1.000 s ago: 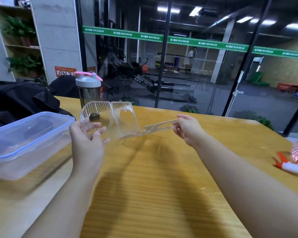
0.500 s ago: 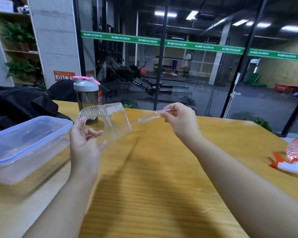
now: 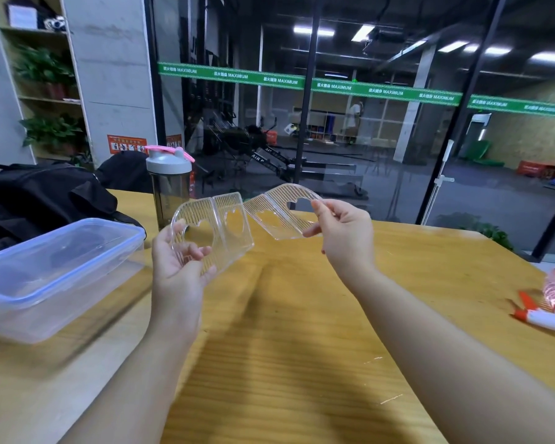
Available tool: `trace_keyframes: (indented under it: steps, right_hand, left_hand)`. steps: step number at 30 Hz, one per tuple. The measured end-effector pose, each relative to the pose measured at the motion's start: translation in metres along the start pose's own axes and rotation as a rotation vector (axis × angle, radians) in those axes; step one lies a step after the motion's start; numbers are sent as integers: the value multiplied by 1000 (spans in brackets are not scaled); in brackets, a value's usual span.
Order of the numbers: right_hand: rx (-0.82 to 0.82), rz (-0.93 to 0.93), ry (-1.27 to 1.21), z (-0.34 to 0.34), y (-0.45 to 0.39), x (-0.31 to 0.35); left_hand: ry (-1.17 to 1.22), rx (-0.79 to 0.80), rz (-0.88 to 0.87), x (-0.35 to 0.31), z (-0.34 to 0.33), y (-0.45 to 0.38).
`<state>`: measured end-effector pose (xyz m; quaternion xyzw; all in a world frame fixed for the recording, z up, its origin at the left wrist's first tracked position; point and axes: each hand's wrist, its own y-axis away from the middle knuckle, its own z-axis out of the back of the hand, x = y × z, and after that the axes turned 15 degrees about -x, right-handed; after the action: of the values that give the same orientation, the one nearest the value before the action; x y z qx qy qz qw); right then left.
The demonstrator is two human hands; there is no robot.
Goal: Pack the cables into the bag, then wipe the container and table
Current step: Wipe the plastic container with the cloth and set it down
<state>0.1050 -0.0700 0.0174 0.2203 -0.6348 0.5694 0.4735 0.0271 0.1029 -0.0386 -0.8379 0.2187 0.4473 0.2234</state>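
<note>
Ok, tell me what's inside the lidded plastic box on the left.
Through the clear lid, the plastic box shows only a dark blurry patch, perhaps the black bag behind it. Blur hides any contents.

Readable text: "MAXIMUM", repeated in white along the green band (image 3: pixel 359 88) on the glass wall, above and beyond the held clear plastic piece (image 3: pixel 244 219); the small characters before each word are too small to read. Partial white lettering "AIR" on the black gym machine (image 3: pixel 266 158) behind the glass, just above the grip. Orange sign (image 3: pixel 124 143) on the pillar, up-left of the grip: print illegible.
</note>
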Motion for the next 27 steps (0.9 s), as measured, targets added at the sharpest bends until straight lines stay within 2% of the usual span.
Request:
trace_keyframes:
  steps: [4,9,17,21,27]
  right_hand:
    - [36,-166,-170,-11,22,5]
    - [253,-185,-244,-35,63,8]
    - [347,-213,-261,-42,69,17]
    - [472,-197,-241,-33,71,18]
    - [651,-81,-200,-27,71,17]
  left_hand:
    - [22,116,14,7,-4,8]
    - [58,247,67,15,-8,18]
    - [203,222,159,5,-11,20]
    - [202,201,147,2,-10,19]
    - [209,182,148,-2,-11,21]
